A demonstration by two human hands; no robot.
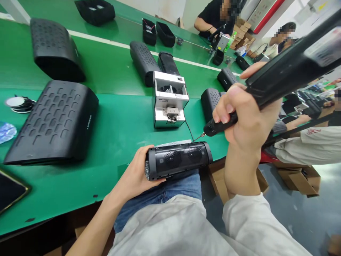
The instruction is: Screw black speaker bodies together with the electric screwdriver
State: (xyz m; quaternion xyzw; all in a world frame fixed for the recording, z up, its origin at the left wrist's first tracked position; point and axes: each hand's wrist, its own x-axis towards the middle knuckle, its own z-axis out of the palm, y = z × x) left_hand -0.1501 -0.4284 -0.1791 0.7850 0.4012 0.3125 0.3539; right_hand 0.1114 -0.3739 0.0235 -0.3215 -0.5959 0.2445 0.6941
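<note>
My left hand point(140, 170) grips the left end of a black speaker point(183, 158) with round perforated grilles, at the table's front edge. Raised on the right, my right hand point(245, 110) is wrapped round a black electric screwdriver point(282, 71). The driver's bit points down and left, just above the right end of the speaker, apart from it as far as I can see. Behind the speaker stands a silver screw feeder point(170, 101) with a metal pick-up block on its front.
Large black speaker housings point(55, 122) stand on the green table point(117, 117) at left. More housings point(144, 62) lie behind the feeder. Co-workers point(213, 17) sit across the table and at right. Cardboard boxes point(301, 179) rest on the floor at right.
</note>
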